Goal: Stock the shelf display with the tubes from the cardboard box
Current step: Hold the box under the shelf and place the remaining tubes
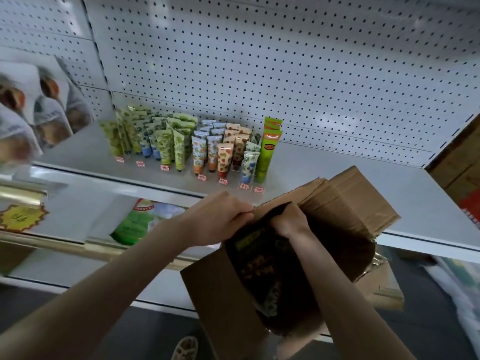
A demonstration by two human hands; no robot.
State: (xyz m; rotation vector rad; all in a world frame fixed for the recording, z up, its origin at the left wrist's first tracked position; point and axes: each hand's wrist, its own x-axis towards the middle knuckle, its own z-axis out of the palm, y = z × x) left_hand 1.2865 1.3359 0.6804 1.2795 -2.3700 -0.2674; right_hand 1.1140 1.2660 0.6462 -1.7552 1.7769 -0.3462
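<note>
Below the white metal shelf, our left hand grips the brown cardboard box by its rim; our right hand dips inside, grip hidden, dim patterned tubes at its six o'clock.

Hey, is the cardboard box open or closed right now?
Open. The flaps of the cardboard box are folded back, and the right hand reaches inside.

The one head-worn wide-angle camera is looking forward and steeply down. It is sitting close over the left hand and right hand at the cardboard box, and facing the shelf and pegboard just beyond.
</note>
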